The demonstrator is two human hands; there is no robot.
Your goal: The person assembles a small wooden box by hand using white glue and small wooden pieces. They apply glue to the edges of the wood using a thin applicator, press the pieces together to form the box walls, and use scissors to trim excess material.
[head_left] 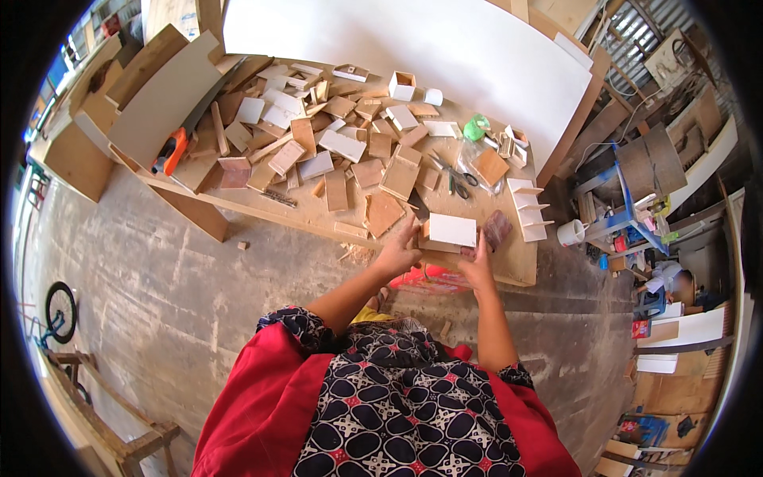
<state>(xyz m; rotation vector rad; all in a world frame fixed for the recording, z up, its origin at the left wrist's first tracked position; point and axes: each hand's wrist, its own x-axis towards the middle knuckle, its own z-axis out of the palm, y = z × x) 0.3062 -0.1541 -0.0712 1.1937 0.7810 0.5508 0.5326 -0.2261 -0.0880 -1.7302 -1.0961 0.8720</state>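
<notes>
Nearest the body, both forearms reach up from a red and black patterned garment [381, 413] toward the front edge of a long wooden workbench [270, 211]. The left hand [397, 253] grasps the left end of a small white-topped rectangular wooden box [449, 233], fingers curled up against its side. The right hand [479, 266] presses against the box's lower right edge; it appears to pinch the box between thumb and fingers, though the fisheye view leaves the fingertips hard to make out. The box sits on the bench, just in from its front edge, close to the bench's right end.

Just beside the box on the right lies a reddish-brown sanding block [497, 229], and beyond that a white comb-like slotted wooden piece [528, 208]. Behind the box, a brown square plywood offcut [384, 213] and a pair of dark-handled scissors [455, 179] crowd the work area. Farther back the bench is covered in scattered wood and white laminate offcuts [318, 135], with an orange-handled handsaw [176, 145] at the left and a small open white box [402, 84] near the rear. A large white board [445, 56] leans behind everything.
</notes>
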